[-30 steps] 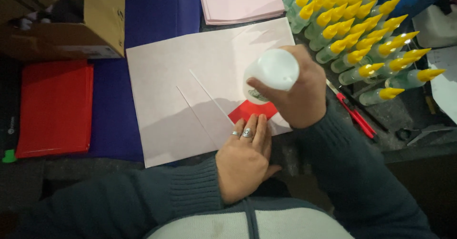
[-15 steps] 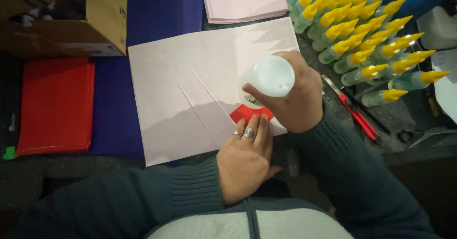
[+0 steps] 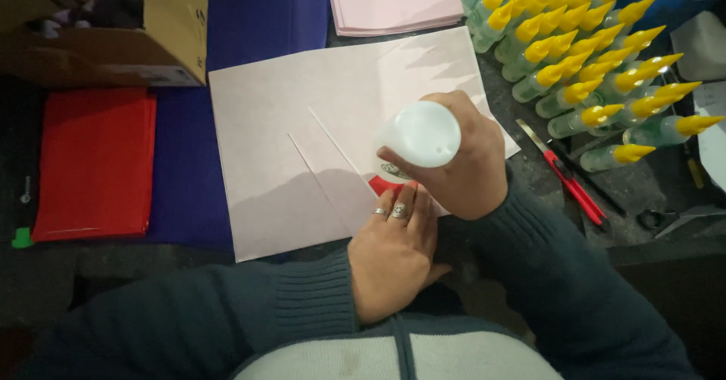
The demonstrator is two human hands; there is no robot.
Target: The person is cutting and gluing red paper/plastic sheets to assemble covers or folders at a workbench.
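While the right hand has its fingers wrapped tight around a white glue bottle, tipped nozzle-down so we're basically staring at its round base, the left hand lies flat with fingers stretched out and together, pinning a small red paper piece against the pale pink sheet. You can only see a sliver of that red piece poking out between the two hands, near the right edge of the sheet, and the nozzle itself is hidden under the bottle, so I can't tell if it's actually touching. Looks to me like the gluing step is what's going on, with glue going onto or beside the red bit. I'd say whatever comes after needs a gentle squeeze and that flat hand keeping the paper from sliding around, since it's thin stuff. As for the bench: dark, kinda scruffy surface, blue paper spread under the pink sheet, a red paper stack off to the left, an open cardboard box at the far left, and another pink paper pile at the far side. On the right there's a whole crowd of clear bottles with yellow caps lying in rows, and a red utility knife just near of them. Lighting's pretty dim overall.
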